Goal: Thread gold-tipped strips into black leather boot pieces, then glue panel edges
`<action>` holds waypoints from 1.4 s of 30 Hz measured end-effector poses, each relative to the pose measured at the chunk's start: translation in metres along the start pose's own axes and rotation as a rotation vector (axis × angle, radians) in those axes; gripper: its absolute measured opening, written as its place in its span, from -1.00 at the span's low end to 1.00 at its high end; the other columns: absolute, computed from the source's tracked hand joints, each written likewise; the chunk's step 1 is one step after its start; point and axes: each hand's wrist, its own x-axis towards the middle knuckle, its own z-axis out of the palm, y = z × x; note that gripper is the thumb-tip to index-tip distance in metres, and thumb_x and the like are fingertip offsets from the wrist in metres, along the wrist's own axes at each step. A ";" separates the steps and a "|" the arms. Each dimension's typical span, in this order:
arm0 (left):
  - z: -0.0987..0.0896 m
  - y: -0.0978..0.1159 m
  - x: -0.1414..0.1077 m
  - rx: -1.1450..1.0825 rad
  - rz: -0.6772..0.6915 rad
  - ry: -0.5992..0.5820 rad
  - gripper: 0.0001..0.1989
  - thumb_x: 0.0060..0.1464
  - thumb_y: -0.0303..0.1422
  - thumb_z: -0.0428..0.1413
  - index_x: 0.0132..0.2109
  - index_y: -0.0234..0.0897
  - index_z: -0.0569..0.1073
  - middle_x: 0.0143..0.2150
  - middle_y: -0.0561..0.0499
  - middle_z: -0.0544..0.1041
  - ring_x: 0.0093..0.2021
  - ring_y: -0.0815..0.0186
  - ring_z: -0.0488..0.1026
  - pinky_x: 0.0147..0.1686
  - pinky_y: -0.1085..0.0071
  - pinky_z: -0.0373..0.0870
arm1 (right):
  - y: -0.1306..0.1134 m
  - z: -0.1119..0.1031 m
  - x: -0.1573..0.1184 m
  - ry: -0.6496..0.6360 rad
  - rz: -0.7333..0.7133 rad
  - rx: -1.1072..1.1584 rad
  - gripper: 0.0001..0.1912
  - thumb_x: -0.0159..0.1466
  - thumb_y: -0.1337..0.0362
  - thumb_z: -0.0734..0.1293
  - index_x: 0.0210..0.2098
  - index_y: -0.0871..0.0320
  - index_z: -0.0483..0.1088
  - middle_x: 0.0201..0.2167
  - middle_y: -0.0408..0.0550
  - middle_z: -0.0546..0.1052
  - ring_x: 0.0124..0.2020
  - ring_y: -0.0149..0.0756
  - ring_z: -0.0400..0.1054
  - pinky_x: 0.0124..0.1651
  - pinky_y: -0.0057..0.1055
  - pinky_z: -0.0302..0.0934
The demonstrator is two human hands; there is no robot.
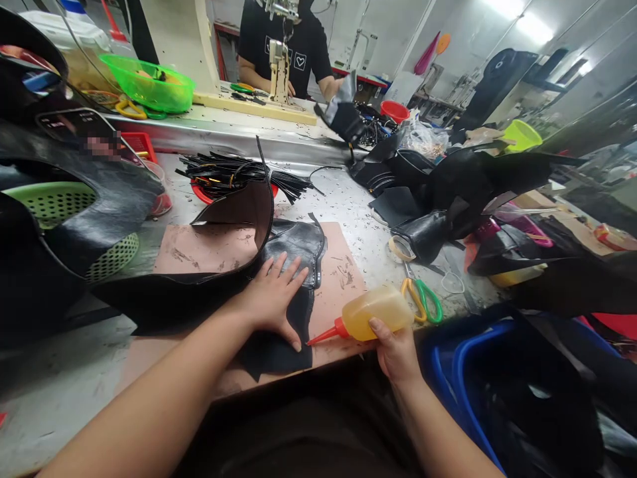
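My left hand (276,295) lies flat with spread fingers on a black leather piece (293,325), pressing on it. The piece rests on a pinkish board (341,265), and a long curved part of black leather rises to the left of the hand. My right hand (395,348) is wrapped round a squeeze bottle (373,312) of yellowish liquid. The bottle is tilted, and its red nozzle (326,333) points left, with the tip at the right edge of the leather, close to my left thumb.
Scissors (422,299) with yellow and green handles lie right of the bottle. Black strips (239,174) fill a red bowl behind the board. Black leather pieces are heaped at both sides. A blue bin (460,358) stands at the lower right. Across the table, a person sits behind a machine (280,73).
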 end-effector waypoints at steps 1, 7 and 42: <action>0.000 0.000 0.000 -0.001 0.000 -0.001 0.30 -0.49 0.28 0.08 0.30 -0.38 -0.14 0.35 -0.24 -0.29 0.30 -0.16 -0.46 0.19 -0.03 -0.46 | 0.000 -0.002 -0.002 0.005 0.000 -0.005 -0.50 -0.16 0.13 0.49 -0.25 0.19 0.40 -0.45 -0.04 0.52 -0.42 -0.25 0.40 -0.33 -0.32 0.33; -0.004 0.003 0.001 0.004 -0.024 -0.029 0.39 -0.63 0.25 0.17 0.30 -0.37 -0.15 0.35 -0.25 -0.30 0.30 -0.17 -0.45 0.20 -0.02 -0.44 | 0.004 -0.013 -0.015 0.002 0.028 -0.003 -0.47 -0.19 0.11 0.50 -0.23 0.14 0.38 -0.46 -0.07 0.52 -0.43 -0.22 0.39 -0.35 -0.28 0.33; -0.001 0.002 -0.002 0.024 -0.020 -0.003 0.28 -0.47 0.27 0.07 0.30 -0.40 -0.13 0.35 -0.24 -0.27 0.30 -0.17 -0.44 0.19 -0.03 -0.43 | 0.003 0.011 0.027 0.048 -0.033 0.105 -0.40 -0.14 0.17 0.50 -0.13 0.16 0.32 -0.36 -0.08 0.50 -0.37 -0.26 0.41 -0.40 -0.33 0.36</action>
